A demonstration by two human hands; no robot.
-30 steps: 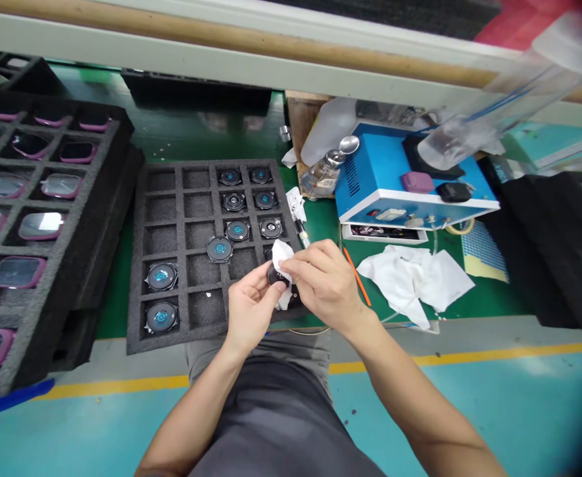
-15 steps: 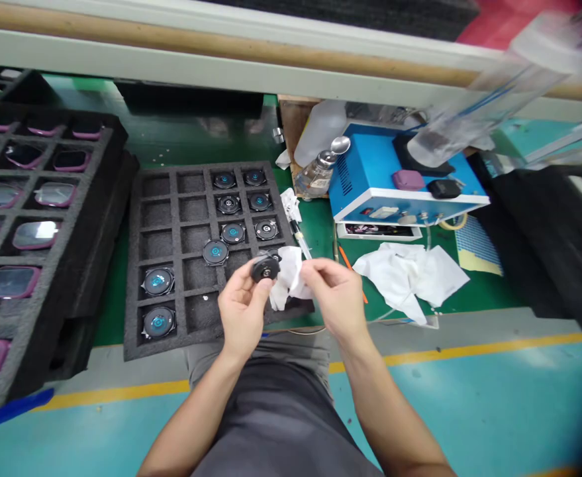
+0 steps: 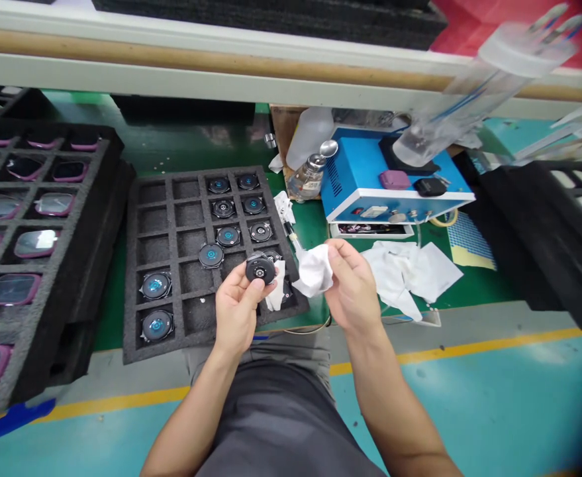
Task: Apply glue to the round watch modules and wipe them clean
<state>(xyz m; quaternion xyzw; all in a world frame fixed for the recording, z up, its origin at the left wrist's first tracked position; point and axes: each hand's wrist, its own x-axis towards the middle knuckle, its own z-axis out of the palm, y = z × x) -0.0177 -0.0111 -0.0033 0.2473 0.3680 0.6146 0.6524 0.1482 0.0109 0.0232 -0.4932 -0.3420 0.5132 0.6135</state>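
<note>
Holding a round black part (image 3: 260, 269) up in your left hand (image 3: 236, 308), you are keeping that grip clamped on it between thumb and fingers, with its metal-ringed centre facing upward. The part is hanging just above the lower right of the dark foam tray (image 3: 132, 291), not touching it. Your right hand (image 3: 353, 285) is pinching a crumpled white wipe (image 3: 313, 270), its grip closed on the cloth, which is sitting just beside the part but not touching it. A second white scrap (image 3: 275, 295) is lying on the tray under your left hand.

Round parts with blue centres (image 3: 156, 285) are sitting in the tray's cells, while another round part (image 3: 211, 255) is resting across a divider just left of your left hand. Beyond your right hand, a white cloth pile (image 3: 410, 271) is spreading over the green surface (image 3: 315, 225). A blue bench unit (image 3: 394, 179) is standing at the back, with a glass pump bottle (image 3: 308, 177) beside it. Off to your left, a second foam tray (image 3: 106, 159) is carrying pink-framed glass panels (image 3: 35, 243).
</note>
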